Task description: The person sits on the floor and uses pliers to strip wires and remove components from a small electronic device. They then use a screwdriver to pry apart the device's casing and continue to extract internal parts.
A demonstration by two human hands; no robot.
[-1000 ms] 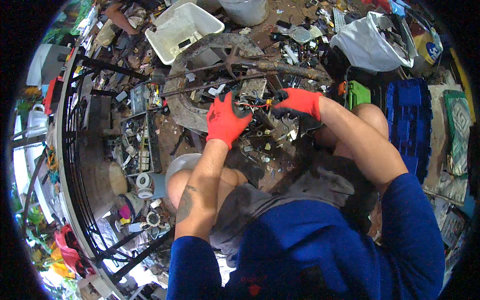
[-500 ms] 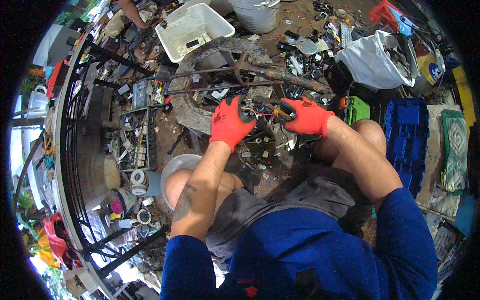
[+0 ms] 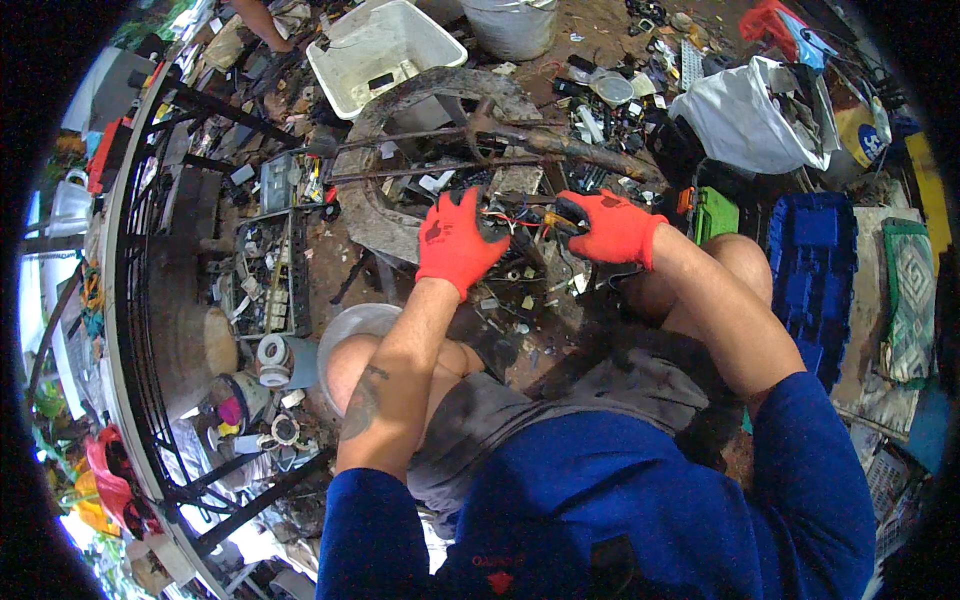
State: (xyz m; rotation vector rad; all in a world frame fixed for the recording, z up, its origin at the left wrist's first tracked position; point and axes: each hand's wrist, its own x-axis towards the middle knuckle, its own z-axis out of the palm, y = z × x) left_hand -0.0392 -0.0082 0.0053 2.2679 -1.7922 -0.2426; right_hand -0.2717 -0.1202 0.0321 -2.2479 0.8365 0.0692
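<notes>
**Both gloved hands on a tangle of scrap wiring**

I sit low over the dirt, knees apart, with my left hand (image 3: 458,240) and my right hand (image 3: 612,227) both in red gloves. Between them I hold a small dark piece of scrap with wires (image 3: 525,216) running out of it, red and yellow strands among them. My left hand is closed around its left end, fingers curled over the top. My right hand grips the right end, thumb and fingers pinched tight on it. The piece sits above the ground, just in front of my knees, and what exactly it is I cannot tell.

Right behind my hands lies a curved, rusty metal frame (image 3: 400,120) with a long rusty bar (image 3: 560,145) across it. Farther back stands a white plastic tub (image 3: 385,50). To my right are a white sack (image 3: 750,115) stuffed with scrap, a small green box (image 3: 715,212) near my right knee, and a blue plastic crate (image 3: 815,270) beside it. To my left, a flat tray of small parts (image 3: 265,275) rests on the ground, with a black metal railing (image 3: 130,300) curving past it. Loose bits litter the soil under my hands.
</notes>
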